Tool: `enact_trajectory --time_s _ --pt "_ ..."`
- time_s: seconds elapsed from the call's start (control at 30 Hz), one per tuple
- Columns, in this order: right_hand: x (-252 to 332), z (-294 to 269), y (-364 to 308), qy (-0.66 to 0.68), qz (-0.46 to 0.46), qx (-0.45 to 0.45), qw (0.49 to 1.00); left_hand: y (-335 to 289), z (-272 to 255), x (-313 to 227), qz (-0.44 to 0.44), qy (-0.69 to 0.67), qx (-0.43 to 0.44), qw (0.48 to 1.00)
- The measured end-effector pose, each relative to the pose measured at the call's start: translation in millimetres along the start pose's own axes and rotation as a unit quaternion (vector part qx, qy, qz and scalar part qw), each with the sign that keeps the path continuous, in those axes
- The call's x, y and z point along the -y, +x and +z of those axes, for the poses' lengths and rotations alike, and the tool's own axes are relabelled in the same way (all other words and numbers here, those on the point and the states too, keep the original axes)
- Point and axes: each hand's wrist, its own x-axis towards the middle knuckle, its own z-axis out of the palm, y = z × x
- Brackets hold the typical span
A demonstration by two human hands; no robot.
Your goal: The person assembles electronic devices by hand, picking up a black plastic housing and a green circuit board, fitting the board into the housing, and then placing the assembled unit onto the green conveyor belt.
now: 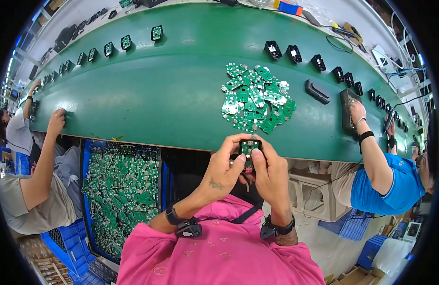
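Black case, left fingers and right fingers gripping, thumbs atop

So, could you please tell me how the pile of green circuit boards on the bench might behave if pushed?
The pile of green circuit boards would probably spread rather than move as one, since the boards overlap loosely. Each looks flat and thin, so likely stiff and light. Raised components might snag.

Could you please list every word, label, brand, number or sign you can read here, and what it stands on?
No text is clearly readable.
Black-cased green circuit board: any markings too small.
Pink fabric shirt: small motifs, no legible words.
Blue short-sleeved shirt: small mark, too small to read.
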Motion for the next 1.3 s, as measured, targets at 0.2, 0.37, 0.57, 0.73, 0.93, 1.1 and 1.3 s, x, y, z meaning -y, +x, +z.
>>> enact_trajectory --time_s 0.2,0.37,0.57,0.73,0.93,1.1,1.3 --pt "-17.9 13.8 10.7 -0.017 -0.092 -0.015 0.995 6.9 -7.4 -3.9 -0.003 0.017 0.0 1.0" --pt "-24.7 28.0 39.7 0.044 -0.039 -0.015 0.998 40.9 -24.9 2.9 0.08 0.104 0.002 0.991" --pt "-18.5 0.3 69.2 0.044 -0.039 -0.084 0.995 185.0 -119.8 -44.8 0.108 0.144 -0.045 0.983" --pt "-24.8 -14.6 140.3 -0.071 -0.077 -0.063 0.992 320.6 -268.1 -50.9 0.168 0.26 -0.267 0.913" --pt "-55.8 -40.8 266.6 -0.35 -0.067 -0.103 0.929 343.0 -253.2 -49.1 0.079 0.334 -0.299 0.89" --pt "-57.0 -27.8 322.0 -0.43 0.022 -0.027 0.902 283.6 -225.4 -33.8 0.225 0.385 -0.251 0.859" --pt "-25.9 -37.1 278.8 -0.234 -0.029 0.1 0.967 137.1 -89.3 -30.3 0.097 0.209 -0.079 0.97"
